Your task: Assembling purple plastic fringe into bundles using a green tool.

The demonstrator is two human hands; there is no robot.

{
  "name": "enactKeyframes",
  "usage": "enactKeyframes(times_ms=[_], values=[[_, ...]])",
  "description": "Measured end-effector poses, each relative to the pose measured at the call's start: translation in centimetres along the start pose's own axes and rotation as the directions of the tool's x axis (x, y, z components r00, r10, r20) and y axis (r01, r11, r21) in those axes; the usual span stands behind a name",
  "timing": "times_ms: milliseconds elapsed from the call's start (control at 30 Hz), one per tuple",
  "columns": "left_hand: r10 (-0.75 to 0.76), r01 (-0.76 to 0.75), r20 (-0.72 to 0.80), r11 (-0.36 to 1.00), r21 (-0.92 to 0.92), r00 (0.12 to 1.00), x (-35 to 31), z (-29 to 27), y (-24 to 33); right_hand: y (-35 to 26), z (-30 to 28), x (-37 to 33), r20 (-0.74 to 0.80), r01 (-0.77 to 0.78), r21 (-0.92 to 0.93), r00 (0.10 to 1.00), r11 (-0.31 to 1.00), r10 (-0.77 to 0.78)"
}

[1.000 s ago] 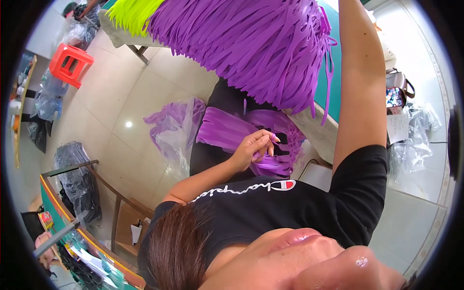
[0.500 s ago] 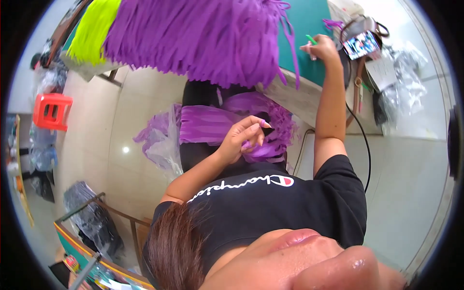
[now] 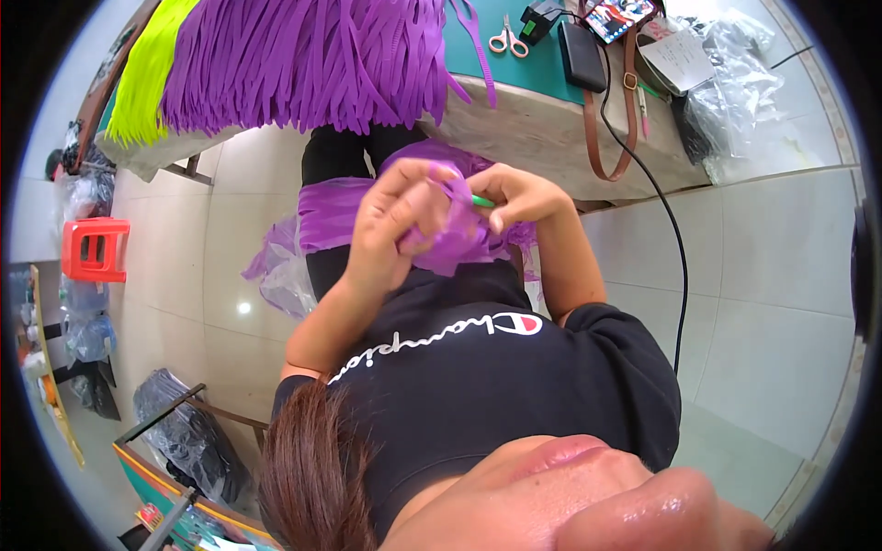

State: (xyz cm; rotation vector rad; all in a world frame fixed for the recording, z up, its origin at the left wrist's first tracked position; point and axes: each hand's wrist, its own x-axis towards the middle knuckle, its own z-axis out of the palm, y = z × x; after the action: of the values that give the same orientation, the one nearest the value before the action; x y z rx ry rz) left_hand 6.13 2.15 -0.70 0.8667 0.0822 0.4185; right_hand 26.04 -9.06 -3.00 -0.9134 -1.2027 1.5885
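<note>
My left hand (image 3: 395,225) is closed around a small bunch of purple strips (image 3: 455,241) held over my lap. My right hand (image 3: 519,197) meets it from the right and pinches a thin green stick (image 3: 482,201) against the bunch. More purple strips (image 3: 335,216) lie across my lap below the hands. A large heap of purple strips (image 3: 312,55) hangs over the near edge of the green-topped table (image 3: 542,78) in front of me.
Neon yellow strips (image 3: 147,64) lie left of the purple heap. On the table are scissors (image 3: 503,37), a black power bank (image 3: 582,55), a phone (image 3: 617,14), a brown strap (image 3: 611,119) and plastic bags (image 3: 735,92). A black cable (image 3: 675,257) hangs down. A red stool (image 3: 95,248) stands left.
My right hand came down from the table with the green stick and joined my left hand. The left hand lifted a bunch of purple strips off my lap.
</note>
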Motion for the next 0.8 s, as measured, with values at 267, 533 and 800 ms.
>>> enactKeyframes(times_ms=[267,533,800], values=[[-0.051,0.056,-0.175,0.998,0.02,0.983,-1.7,0.1,-0.4,-1.2,4.1,-5.0,-0.545,0.394,-0.434,0.602,0.81,-0.584],[-0.14,-0.02,0.374,0.92,0.392,0.917,-4.2,2.3,-3.8,-6.9,9.1,-9.2,-0.361,0.625,-0.661,0.222,0.416,-0.906],[-0.076,-0.051,0.174,0.776,0.629,0.982,-4.2,0.0,-5.3,-10.8,6.9,-8.5,-0.444,0.641,-0.602,0.228,0.477,-0.867]])
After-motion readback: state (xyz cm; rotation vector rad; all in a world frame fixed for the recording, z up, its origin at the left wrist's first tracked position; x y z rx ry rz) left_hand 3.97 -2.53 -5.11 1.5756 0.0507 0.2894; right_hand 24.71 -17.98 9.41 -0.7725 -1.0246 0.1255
